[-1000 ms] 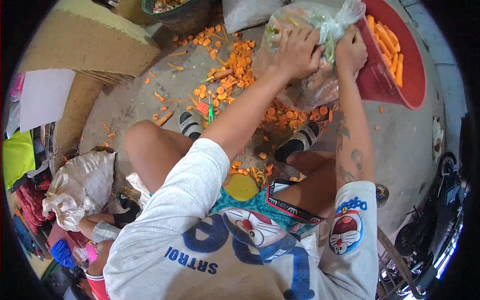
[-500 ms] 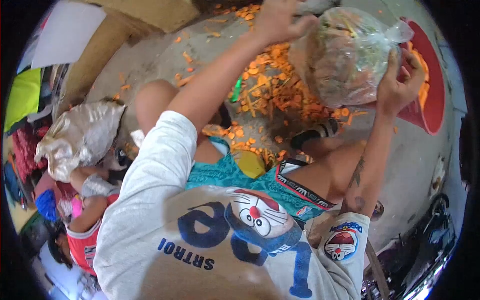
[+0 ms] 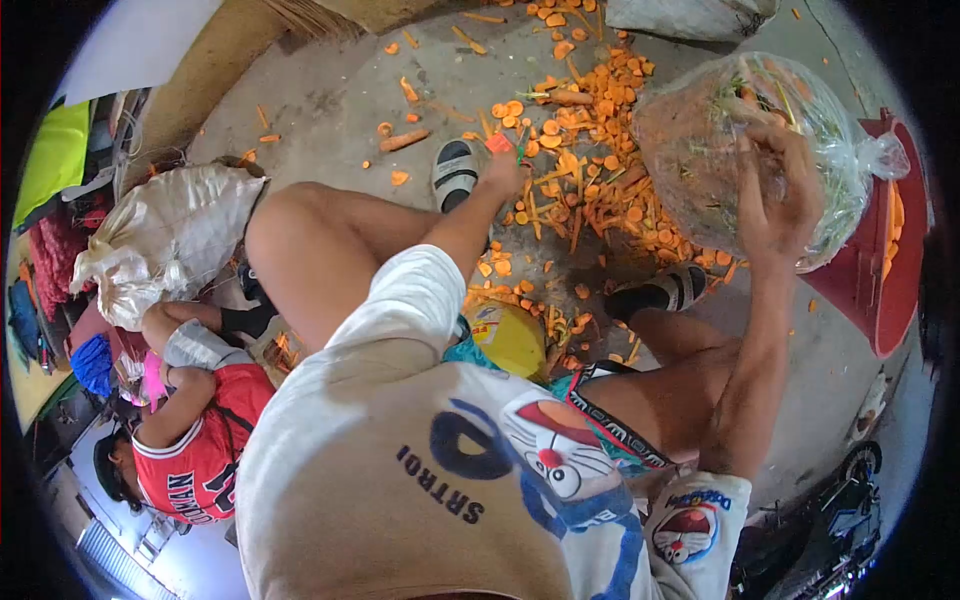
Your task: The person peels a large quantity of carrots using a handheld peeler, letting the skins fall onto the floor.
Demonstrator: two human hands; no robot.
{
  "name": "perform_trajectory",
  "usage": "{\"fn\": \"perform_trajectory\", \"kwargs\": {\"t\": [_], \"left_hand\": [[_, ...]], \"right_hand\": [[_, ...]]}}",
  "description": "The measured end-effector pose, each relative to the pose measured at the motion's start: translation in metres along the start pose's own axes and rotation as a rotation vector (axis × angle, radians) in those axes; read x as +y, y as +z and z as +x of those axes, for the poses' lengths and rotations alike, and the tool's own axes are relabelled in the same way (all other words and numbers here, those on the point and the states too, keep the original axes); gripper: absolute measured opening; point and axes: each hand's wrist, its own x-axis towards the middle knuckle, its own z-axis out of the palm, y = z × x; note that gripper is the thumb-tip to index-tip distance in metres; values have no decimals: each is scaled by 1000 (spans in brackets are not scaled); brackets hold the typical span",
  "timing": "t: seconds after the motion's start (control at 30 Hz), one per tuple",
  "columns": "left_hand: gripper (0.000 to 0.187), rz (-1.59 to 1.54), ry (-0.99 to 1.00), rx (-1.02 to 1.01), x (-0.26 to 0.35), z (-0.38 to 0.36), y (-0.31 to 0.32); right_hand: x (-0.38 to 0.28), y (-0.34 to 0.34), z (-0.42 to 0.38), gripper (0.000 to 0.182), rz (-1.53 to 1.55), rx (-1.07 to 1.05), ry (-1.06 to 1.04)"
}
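Observation:
A large clear plastic bag [image 3: 690, 170] of carrots with green tops stands at the upper right, its neck knotted. My right hand [image 3: 782, 195] rests on its near side, fingers stretched apart over the plastic. My left hand [image 3: 507, 175] is low over the floor by my sandal, its fingers closed around a small green and red tool [image 3: 522, 150], whose kind I cannot tell. Carrot slices and peelings [image 3: 590, 170] lie heaped between my left hand and the bag. A whole carrot [image 3: 405, 140] lies to the left of the heap.
A red tub [image 3: 872, 270] with orange pieces stands right of the bag. A yellow container [image 3: 508, 338] sits between my legs. White sacks [image 3: 175, 240] lie at the left, where another person in a red jersey [image 3: 205, 450] sits. A grey-white sack [image 3: 690, 15] lies at the top.
My left hand has left the bag and come down to the floor, closing on the green and red tool. My right hand has shifted from the knot onto the bag's side.

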Motion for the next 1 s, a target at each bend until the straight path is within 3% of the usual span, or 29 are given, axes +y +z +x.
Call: {"fn": "perform_trajectory", "kwargs": {"t": [0.07, 0.13, 0.27, 0.43, 0.5, 0.57, 0.67, 0.83, 0.9, 0.93, 0.97, 1.0], "left_hand": [[47, 0, -20, 22, -2, 6, 35], [54, -56, -21, 248, -6, 7, 46], [50, -15, -142, 111, -9, 19, 28], [49, -472, -239, -80, -12, 25, -9], [58, -394, -208, -37, -21, 26, -16], [75, -129, -234, 163, -11, 26, -20], [91, -41, -248, 182, -18, 40, -7], [92, -27, -238, -12, -20, 54, -6], [91, -85, -225, -99, -37, 72, -7], [89, -220, -185, 147, -48, 81, -15], [86, -349, -143, 395, -63, 89, -20], [77, -485, -271, 578, -65, 83, -41]], "right_hand": [[-1, 9, -4, 12, -7, -28, 37], [-6, 14, -4, 12, -6, -49, 76], [-15, 11, 5, 9, -4, -90, 38], [-18, 9, 11, 8, 4, -107, 114], [-24, 7, 12, 8, -40, -127, 79], [-23, 5, 8, 8, -63, -164, 106], [-14, 4, 3, 8, -61, -215, 110], [-13, 13, 6, 9, 17, -231, 121], [-11, 26, 3, 11, 168, -331, 274], [-9, 36, 5, 11, 173, -330, 271], [-1, 51, 6, 14, 199, -501, 221], [9, 68, 6, 17, 221, -675, 168]]}}
